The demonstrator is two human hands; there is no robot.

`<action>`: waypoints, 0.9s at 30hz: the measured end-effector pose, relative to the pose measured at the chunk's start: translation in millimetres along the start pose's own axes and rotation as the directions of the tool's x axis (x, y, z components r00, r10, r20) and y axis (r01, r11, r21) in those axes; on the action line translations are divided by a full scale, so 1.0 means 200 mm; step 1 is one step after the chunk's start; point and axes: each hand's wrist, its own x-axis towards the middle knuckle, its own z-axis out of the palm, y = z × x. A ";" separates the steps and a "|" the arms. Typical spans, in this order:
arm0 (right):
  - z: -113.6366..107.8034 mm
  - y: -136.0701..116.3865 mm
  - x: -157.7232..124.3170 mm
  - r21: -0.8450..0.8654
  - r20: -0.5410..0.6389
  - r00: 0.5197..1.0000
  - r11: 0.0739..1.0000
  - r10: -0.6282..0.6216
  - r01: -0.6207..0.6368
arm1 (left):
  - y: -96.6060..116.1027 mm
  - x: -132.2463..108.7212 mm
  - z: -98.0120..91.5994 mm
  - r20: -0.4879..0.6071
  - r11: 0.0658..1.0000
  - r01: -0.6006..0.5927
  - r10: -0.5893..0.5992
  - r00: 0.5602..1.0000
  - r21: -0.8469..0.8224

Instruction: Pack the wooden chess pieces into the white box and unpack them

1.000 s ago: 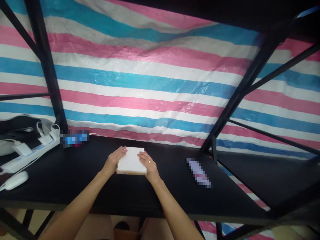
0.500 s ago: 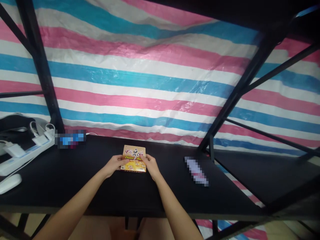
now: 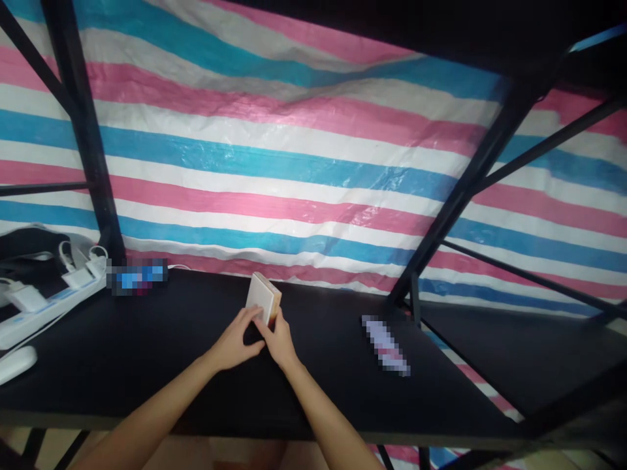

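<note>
A small Chinese chess box is tilted up on edge above the black tabletop, its plain whitish back turned left and its printed front hidden from me. My right hand grips its near right side, the thumb across the pale face and the other fingers behind. Against the lower part of that pale face rest the outstretched fingertips of my left hand; its thumb stands apart, off the box and close to the right hand.
On the left of the black table lie a white power strip with plugs, a white rounded object and a blurred-out blue item. A blurred-out pale item lies right. Black frame posts and a striped sheet stand behind.
The chess box has turned from printed front facing me to edge-up with its pale back showing. My left hand has shifted from its left edge onto that back, its thumb off the box.
</note>
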 end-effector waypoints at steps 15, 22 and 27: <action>-0.10 0.12 0.06 0.430 0.125 0.979 0.881 0.161 -0.200 | -0.08 0.07 -0.09 0.142 0.760 0.390 -0.373 0.917 -0.520; -0.10 0.14 0.07 -0.071 -0.236 0.971 0.995 0.048 -0.067 | -0.10 0.07 -0.04 -0.137 0.922 0.255 -0.304 0.943 -0.292; -0.06 0.08 0.04 0.201 0.057 0.996 0.976 0.071 -0.081 | -0.04 0.02 0.00 -0.160 0.962 0.093 -0.053 0.986 0.256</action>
